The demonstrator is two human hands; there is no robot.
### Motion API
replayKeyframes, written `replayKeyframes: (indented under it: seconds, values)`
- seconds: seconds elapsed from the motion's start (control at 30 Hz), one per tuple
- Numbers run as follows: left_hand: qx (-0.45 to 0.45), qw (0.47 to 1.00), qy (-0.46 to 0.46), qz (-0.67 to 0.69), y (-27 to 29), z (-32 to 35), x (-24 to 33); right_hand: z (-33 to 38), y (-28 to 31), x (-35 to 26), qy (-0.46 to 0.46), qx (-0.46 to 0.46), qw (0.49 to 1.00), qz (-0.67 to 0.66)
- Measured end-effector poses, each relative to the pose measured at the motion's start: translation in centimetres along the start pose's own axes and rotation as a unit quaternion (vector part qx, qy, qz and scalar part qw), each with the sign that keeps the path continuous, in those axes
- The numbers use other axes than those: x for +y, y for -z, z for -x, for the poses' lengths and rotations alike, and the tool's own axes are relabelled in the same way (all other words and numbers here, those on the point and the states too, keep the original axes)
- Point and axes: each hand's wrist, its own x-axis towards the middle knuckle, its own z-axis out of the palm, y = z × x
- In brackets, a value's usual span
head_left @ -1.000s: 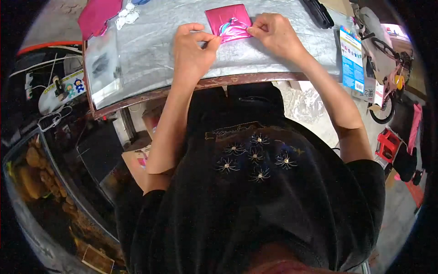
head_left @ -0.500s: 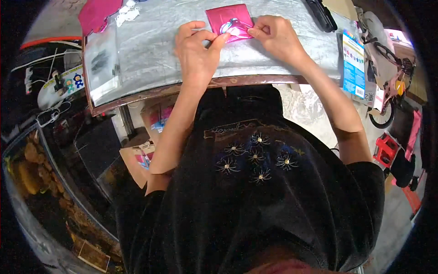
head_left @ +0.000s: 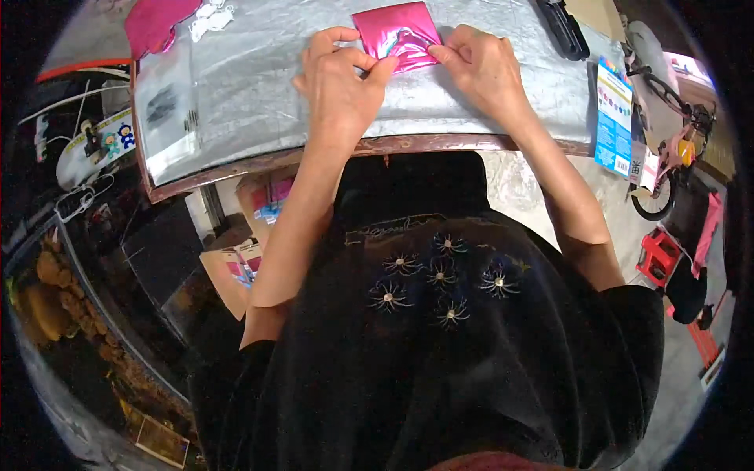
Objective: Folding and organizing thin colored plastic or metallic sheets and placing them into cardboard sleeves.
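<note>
Head: apparent pink pouch [head_left: 399, 31] between hands [head_left: 343, 86] [head_left: 488, 77]

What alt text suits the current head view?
A person's left hand and right hand pinch the near end of a shiny pink packet on a silver-covered table. A pink item lies far left; a black object and a blue-and-white card are at right.

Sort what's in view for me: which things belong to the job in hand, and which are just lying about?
In the job:
shiny pink foil square, pinched by left hand and right hand
silver-covered table beneath

Apparently lying about:
blue-and-white printed package
translucent plastic bag
white tangled bundle
red stool
pink bicycle
</note>
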Motion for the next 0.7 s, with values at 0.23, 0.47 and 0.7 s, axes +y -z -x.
replayKeyframes:
  seconds: [0.23,0.47,0.7]
  values:
    - [-0.003,1.0,-0.002,-0.02,-0.1,-0.1,-0.3,1.8,1.1,-1.8,0.255,0.118,0.959,-0.047]
    - [-0.015,1.0,0.004,-0.019,0.4,-0.1,-0.1,2.0,-0.7,-0.3,0.247,0.021,0.969,0.021]
    - [-0.024,0.997,-0.01,0.071,1.6,-0.7,-1.1,2.1,-1.0,0.2,0.237,0.012,0.971,0.006]
